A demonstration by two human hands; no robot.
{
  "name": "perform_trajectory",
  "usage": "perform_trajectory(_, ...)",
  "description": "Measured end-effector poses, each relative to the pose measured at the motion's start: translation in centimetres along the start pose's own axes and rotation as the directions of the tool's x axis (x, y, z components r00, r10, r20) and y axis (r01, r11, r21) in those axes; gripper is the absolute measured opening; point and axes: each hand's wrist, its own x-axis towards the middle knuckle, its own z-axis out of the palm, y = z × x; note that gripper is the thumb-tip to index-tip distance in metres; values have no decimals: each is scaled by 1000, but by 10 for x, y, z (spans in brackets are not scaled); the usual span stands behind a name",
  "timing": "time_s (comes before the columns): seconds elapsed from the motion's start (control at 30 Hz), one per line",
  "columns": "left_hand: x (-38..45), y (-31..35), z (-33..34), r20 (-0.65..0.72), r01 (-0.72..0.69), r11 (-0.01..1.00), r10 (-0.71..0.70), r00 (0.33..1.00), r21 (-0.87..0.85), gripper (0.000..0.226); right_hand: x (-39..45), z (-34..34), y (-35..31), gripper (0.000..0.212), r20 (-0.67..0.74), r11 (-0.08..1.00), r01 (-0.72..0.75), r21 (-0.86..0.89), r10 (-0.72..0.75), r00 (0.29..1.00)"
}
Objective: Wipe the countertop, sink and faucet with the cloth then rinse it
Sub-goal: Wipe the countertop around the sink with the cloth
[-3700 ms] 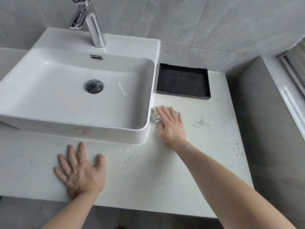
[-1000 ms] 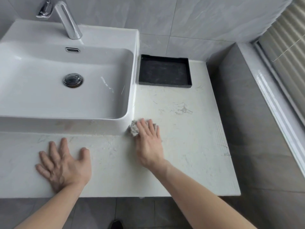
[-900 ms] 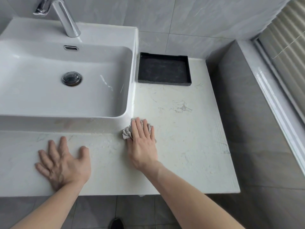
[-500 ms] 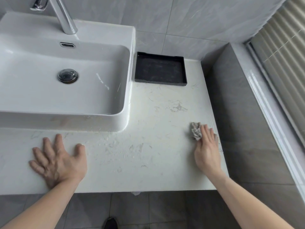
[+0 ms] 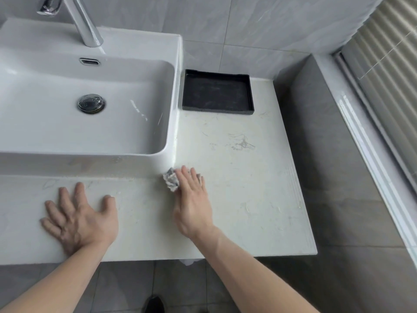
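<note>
Two hands are down on the desk [image 5: 237, 177], and what has changed in the last half second is where the right one sits. The left hand [image 5: 79, 218] lies flat near the front edge, fingers spread wide and holding nothing, just as it did before; it looks like a brace. The right hand [image 5: 191, 199], which half a second ago was out by the desk's right edge, has swept back across and now presses the crumpled grey cloth [image 5: 171, 181] against the surface with fingers stretched out flat, not curled round it. Part of the cloth sticks out past the fingertips, just beside the front right corner of the sink [image 5: 176, 64].

That back-and-forth reads as wiping passes over the stretch to the right of the basin, so the first part of the job is under way. Faint smears show farther back on the stone, short of the black tray [image 5: 187, 91] against the wall, and probably need a pass too. Beyond, the basin and the faucet [image 5: 83, 26] appear untouched so far, and rinsing comes last.
</note>
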Motion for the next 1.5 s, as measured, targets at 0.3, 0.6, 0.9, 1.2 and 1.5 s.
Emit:
perform_trajectory(0.3,1,-1,1,-2,-12,1000,12,1000,9,73,-44,-36,69,70,-47,959,-2,-283,-12,999)
perform_trajectory(0.6,0,-1,0,3,-3,1000,3,1000,-17,73,-109,-150,157,60,-414,811,-584,44,546,728)
perform_trajectory(0.9,1,-1,0,2,1,1000,-1,1000,-22,71,-80,-33,43,71,-84,987,-133,-95,125,989)
perform_trajectory(1.2,2,-2,2,0,-5,1000,5,1000,-23,73,-94,-21,37,70,17,947,-22,-321,29,999)
perform_trajectory(1.5,5,-6,6,30,-11,999,12,999,-45,74,-147,-142,170,58,-285,813,-568,-129,518,806)
